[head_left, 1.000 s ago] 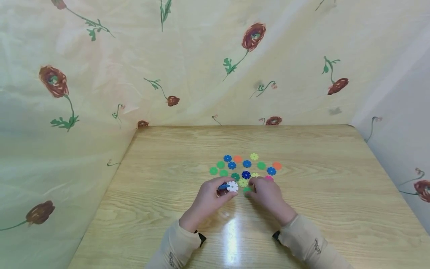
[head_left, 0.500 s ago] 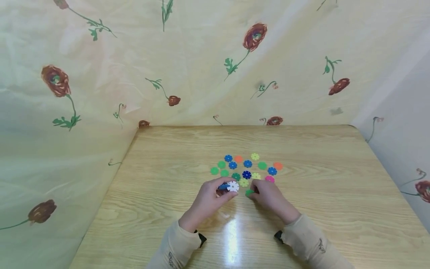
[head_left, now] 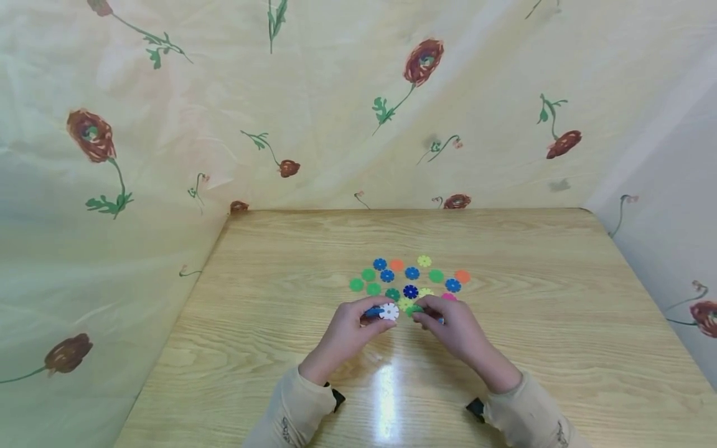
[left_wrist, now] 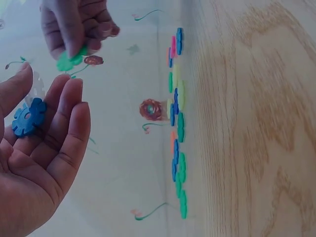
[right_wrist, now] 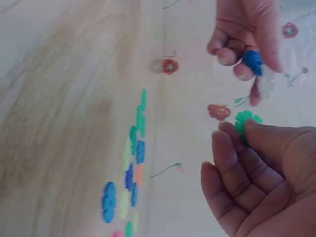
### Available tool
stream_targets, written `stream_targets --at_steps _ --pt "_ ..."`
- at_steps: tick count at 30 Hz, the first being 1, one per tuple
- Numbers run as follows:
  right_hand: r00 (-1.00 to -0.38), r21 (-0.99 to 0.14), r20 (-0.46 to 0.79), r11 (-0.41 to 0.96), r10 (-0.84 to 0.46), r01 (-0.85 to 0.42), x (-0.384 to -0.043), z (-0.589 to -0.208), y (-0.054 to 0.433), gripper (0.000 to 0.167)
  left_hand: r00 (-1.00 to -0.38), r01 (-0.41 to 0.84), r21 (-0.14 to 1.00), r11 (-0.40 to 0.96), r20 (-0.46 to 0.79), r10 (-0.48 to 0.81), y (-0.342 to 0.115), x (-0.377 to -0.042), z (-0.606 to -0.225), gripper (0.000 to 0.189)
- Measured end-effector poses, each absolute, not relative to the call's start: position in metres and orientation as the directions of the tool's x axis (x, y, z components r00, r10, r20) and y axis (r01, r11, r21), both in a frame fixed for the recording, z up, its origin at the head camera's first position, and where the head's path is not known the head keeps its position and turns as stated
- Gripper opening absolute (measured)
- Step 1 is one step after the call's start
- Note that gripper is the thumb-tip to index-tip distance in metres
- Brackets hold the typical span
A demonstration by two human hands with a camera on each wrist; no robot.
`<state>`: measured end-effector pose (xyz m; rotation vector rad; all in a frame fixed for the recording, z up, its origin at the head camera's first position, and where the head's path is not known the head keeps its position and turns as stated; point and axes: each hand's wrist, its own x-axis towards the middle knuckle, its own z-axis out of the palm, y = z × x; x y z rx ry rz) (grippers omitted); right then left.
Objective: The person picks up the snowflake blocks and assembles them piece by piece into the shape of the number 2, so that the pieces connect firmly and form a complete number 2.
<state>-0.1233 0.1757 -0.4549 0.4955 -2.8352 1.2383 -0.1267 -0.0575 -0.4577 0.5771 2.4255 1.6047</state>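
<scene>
My left hand (head_left: 350, 326) holds a white notched snowflake disc (head_left: 389, 312) joined to a blue disc (left_wrist: 29, 117), which stands at an angle to it. The left wrist view shows the blue disc between thumb and fingers, the white one partly behind the thumb. Just to the right, my right hand (head_left: 450, 320) pinches a single green snowflake disc (right_wrist: 246, 121) between thumb and forefinger, its other fingers loosely bent. Both hands are raised over the table, and a small gap separates the green disc from the white one.
Several loose discs lie flat beyond the hands, among them a dark blue disc (head_left: 411, 291), an orange disc (head_left: 462, 276) and a pink disc (head_left: 449, 298). Another blue disc (head_left: 441, 321) shows partly beneath my right hand. A flowered curtain (head_left: 336, 112) borders the wooden table (head_left: 269, 249).
My right hand has raised the green disc and turned it, its wrist shifting right and nearer. A blue disc now shows below that hand. My left hand has stayed almost still.
</scene>
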Motion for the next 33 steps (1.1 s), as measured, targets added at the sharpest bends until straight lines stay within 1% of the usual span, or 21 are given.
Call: stream_targets --at_steps 5,15,20,23,30,33 --pt "-0.944 -0.713 0.201 0.621 -0.263 -0.325 -0.114 -0.445 0.174 0.005 -0.907 0.232 0.912 0.339 0.077 0.413 -0.057 -0.127 -0.459 0.037" --pt "-0.921 -0.696 0.235 0.607 -0.312 -0.383 -0.108 -0.442 0.169 0.01 -0.896 0.224 0.922 0.315 0.068 0.439 -0.054 -0.124 -0.455 0.037" --pt "-0.891 -0.612 0.309 0.647 -0.333 -0.455 -0.106 -0.444 0.166 0.007 -0.883 0.258 0.909 0.327 0.084 0.462 -0.053 -0.124 -0.456 0.037" --pt "-0.87 -0.553 0.358 0.673 -0.34 -0.491 -0.106 -0.445 0.164 0.008 -0.879 0.259 0.902 0.345 0.072 0.471 -0.052 -0.125 -0.457 0.037" --pt "-0.85 -0.485 0.388 0.705 -0.357 -0.517 -0.105 -0.449 0.159 0.007 -0.878 0.244 0.892 0.38 0.037 0.476 -0.048 -0.126 -0.457 0.034" --pt "-0.85 -0.487 0.388 0.704 -0.356 -0.517 -0.105 -0.451 0.159 0.007 -0.881 0.22 0.897 0.384 0.014 0.473 -0.048 -0.126 -0.456 0.034"
